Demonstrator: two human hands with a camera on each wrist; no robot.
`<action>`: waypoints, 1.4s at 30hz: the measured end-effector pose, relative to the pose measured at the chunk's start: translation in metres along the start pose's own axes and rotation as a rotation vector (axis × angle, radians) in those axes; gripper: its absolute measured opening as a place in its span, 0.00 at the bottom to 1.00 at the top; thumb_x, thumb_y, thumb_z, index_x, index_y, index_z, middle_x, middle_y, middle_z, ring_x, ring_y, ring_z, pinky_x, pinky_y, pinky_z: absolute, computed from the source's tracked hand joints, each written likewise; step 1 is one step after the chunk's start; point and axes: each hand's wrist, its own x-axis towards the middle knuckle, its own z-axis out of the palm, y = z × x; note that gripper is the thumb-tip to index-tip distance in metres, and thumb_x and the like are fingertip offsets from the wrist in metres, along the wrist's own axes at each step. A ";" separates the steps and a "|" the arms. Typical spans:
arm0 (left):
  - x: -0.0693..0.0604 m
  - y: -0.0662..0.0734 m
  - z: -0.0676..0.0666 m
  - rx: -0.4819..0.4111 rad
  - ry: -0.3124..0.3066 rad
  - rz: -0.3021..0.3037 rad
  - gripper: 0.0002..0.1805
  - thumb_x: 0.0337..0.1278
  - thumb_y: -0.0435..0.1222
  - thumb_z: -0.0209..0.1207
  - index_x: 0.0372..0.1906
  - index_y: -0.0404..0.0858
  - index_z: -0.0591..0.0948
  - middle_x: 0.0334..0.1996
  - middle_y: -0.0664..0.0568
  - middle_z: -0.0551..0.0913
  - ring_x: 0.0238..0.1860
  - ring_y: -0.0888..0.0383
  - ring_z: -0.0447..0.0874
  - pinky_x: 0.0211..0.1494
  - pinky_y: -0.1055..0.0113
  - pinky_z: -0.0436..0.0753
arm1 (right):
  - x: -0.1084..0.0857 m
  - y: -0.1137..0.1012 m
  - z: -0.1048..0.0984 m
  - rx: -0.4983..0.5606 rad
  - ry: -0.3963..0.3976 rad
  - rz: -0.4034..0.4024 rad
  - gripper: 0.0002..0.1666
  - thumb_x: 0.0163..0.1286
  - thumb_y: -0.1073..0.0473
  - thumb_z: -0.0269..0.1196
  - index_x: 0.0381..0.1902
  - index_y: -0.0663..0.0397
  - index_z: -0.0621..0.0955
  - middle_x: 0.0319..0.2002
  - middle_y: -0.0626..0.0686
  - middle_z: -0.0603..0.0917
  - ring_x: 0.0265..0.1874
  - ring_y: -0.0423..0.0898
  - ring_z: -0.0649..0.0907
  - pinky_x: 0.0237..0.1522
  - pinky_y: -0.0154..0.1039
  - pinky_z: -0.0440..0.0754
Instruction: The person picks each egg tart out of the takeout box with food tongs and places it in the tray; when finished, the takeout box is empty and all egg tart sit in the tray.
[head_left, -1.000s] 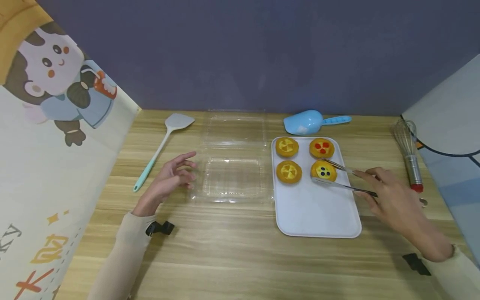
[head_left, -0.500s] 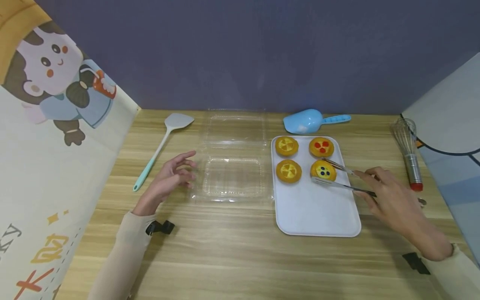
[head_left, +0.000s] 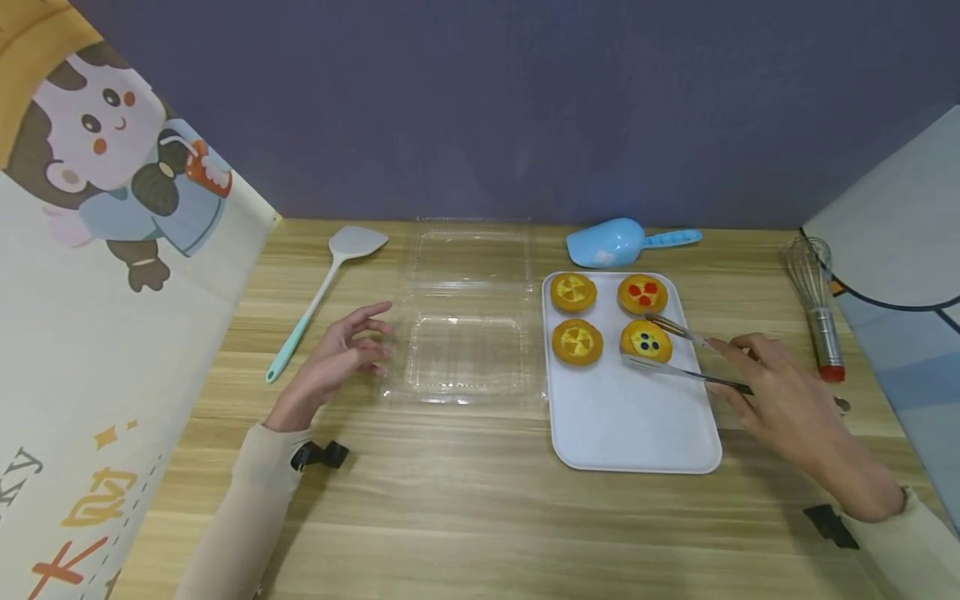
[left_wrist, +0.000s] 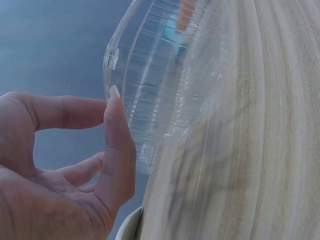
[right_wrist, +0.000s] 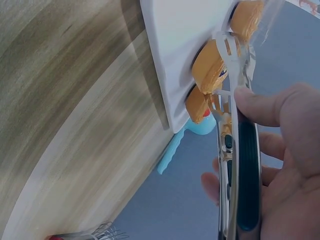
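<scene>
My right hand (head_left: 787,400) holds metal serving tongs (right_wrist: 245,165) with slotted tips and dark green handle inlays. Their arms stand apart around the tart with blue berries (head_left: 646,341) on a white tray (head_left: 637,433). A tart with red pieces (head_left: 642,294) lies behind it; two tarts with yellow wedges, a rear one (head_left: 573,292) and a front one (head_left: 577,342), fill the tray's left side. My left hand (head_left: 337,362), its fingers loosely bent, is at the left edge of an unfolded clear plastic container (head_left: 465,358). Whether its fingertips touch the edge, I cannot tell.
A spatula (head_left: 315,304) with a mint handle lies left of the container. Behind the tray sits a blue scoop (head_left: 615,243). Far right, a whisk (head_left: 821,317) lies by the side wall. A dark wall (head_left: 480,108) closes off the table's back.
The tongs and the berry tart between their arms have barely moved. Both hands keep their places; the whole view has shifted very slightly.
</scene>
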 end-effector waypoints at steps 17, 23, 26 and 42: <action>0.001 0.005 -0.002 0.022 0.005 0.015 0.43 0.64 0.22 0.56 0.83 0.40 0.58 0.64 0.34 0.69 0.42 0.53 0.86 0.41 0.63 0.92 | 0.005 -0.003 -0.008 0.066 0.049 0.034 0.48 0.76 0.27 0.46 0.67 0.64 0.79 0.50 0.66 0.79 0.38 0.57 0.79 0.24 0.43 0.74; 0.001 0.006 -0.002 0.031 0.000 0.014 0.43 0.65 0.23 0.56 0.83 0.41 0.57 0.65 0.33 0.69 0.42 0.53 0.86 0.42 0.63 0.92 | 0.000 0.005 -0.005 0.095 0.108 0.139 0.34 0.75 0.42 0.64 0.67 0.62 0.79 0.51 0.68 0.80 0.41 0.63 0.80 0.27 0.50 0.75; 0.001 0.006 -0.002 0.035 0.000 0.010 0.42 0.66 0.23 0.56 0.83 0.41 0.58 0.66 0.33 0.69 0.42 0.53 0.86 0.41 0.64 0.92 | -0.001 0.012 -0.002 0.126 0.149 0.169 0.35 0.73 0.43 0.67 0.66 0.64 0.79 0.51 0.70 0.79 0.44 0.66 0.79 0.36 0.57 0.74; -0.001 0.001 -0.004 0.028 -0.027 0.005 0.43 0.65 0.22 0.55 0.83 0.41 0.57 0.67 0.32 0.67 0.44 0.53 0.86 0.43 0.64 0.92 | -0.004 0.059 0.008 0.138 0.052 0.363 0.35 0.64 0.59 0.74 0.64 0.73 0.78 0.49 0.79 0.77 0.28 0.67 0.78 0.19 0.44 0.68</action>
